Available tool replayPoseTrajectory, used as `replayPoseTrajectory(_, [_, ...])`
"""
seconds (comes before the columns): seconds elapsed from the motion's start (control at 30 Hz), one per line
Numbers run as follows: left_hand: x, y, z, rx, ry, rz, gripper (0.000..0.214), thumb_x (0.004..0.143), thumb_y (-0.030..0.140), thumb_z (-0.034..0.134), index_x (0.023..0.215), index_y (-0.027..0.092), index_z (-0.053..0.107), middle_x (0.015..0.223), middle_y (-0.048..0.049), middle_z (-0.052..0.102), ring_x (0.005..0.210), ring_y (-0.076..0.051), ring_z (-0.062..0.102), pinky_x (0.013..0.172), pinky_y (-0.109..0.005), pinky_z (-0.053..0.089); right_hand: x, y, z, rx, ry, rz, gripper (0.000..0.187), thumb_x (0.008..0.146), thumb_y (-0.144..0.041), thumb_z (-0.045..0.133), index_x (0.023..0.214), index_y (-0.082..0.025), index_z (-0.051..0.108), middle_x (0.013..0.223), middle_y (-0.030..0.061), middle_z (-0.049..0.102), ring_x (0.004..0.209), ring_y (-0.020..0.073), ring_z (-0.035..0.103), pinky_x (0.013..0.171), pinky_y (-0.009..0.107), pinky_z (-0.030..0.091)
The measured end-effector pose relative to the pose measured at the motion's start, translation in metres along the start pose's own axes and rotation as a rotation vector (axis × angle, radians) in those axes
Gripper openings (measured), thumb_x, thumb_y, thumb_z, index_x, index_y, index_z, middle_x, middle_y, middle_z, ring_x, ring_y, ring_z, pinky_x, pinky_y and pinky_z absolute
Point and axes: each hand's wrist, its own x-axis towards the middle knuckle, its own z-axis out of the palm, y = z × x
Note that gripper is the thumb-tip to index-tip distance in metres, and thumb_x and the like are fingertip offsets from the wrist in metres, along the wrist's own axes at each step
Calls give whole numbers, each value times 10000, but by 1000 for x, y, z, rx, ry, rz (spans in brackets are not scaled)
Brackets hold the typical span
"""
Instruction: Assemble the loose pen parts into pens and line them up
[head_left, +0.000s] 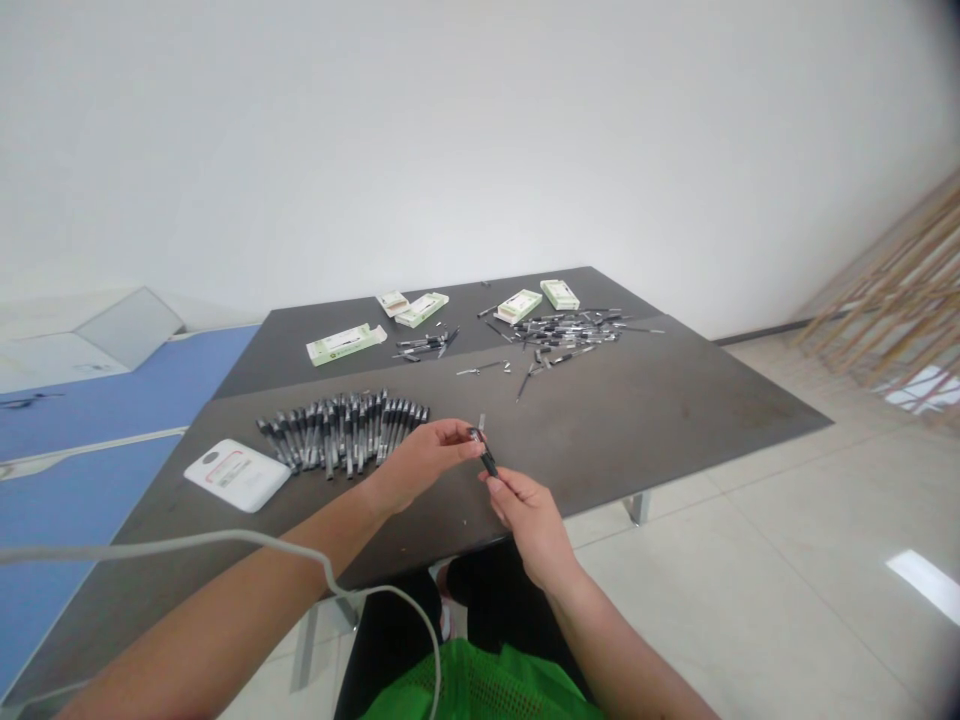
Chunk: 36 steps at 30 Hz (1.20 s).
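Over the near edge of the dark table, my left hand (427, 455) and my right hand (529, 510) meet at one black pen (486, 455). The left fingers pinch its upper part, and the right thumb and fingers close on its lower end. Whether the pen is in one piece or in parts, I cannot tell. Left of my left hand lies a fanned row of pens (345, 430) with black grips and clear barrels. Farther back on the right is a loose heap of pen parts (570, 330).
Green-and-white boxes (345, 344) stand along the back of the table (675, 400), with a smaller pile of pen parts (426, 344) between. A white flat device (236, 475) lies at left. A pale cable (247, 538) crosses over my left forearm. A blue surface (97, 420) adjoins at left.
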Motion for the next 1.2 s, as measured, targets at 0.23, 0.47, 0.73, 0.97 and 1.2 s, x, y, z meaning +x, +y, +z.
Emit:
replayPoseTrajectory(0.23, [-8, 17, -1, 250, 55, 108, 341, 803, 399, 577, 1059, 205, 691, 882, -30, 698, 830, -180, 598, 801, -266, 435, -4, -10, -5, -115, 33, -41, 298, 845, -410, 544, 966, -191, 707, 565, -37, 417, 531, 103, 348, 498, 231, 253])
replayPoseTrajectory(0.47, [-4, 17, 3, 416, 123, 155, 300, 818, 362, 543, 964, 176, 727, 854, -37, 718, 792, -190, 621, 774, -264, 456, -4, -17, -2, -263, 101, -96, 274, 854, -352, 511, 942, -201, 722, 710, 2, 605, 649, 146, 502, 609, 252, 377])
replayPoseTrajectory(0.73, [6, 3, -14, 468, 73, 139, 377, 846, 408, 488, 1081, 184, 680, 941, -41, 726, 888, -199, 645, 839, -286, 460, 7, -6, -4, -370, 42, -74, 330, 871, -383, 461, 993, -182, 692, 707, 2, 617, 653, 147, 537, 597, 241, 387])
replayPoseTrajectory(0.97, [2, -39, -82, 535, 609, 128, 415, 858, 399, 428, 1098, 147, 653, 906, -71, 722, 876, -206, 655, 868, -322, 459, 62, 10, 22, -796, -147, -16, 293, 866, -196, 388, 1049, -160, 614, 853, 48, 659, 796, 167, 604, 701, 253, 433])
replayPoseTrajectory(1.2, [-18, -65, -90, 360, 720, 141, 389, 837, 406, 469, 1071, 159, 659, 897, -66, 718, 856, -195, 662, 842, -318, 473, 91, 14, 56, -1049, -194, -84, 368, 818, -257, 533, 1145, -89, 554, 1102, 192, 584, 1025, 277, 563, 870, 380, 415])
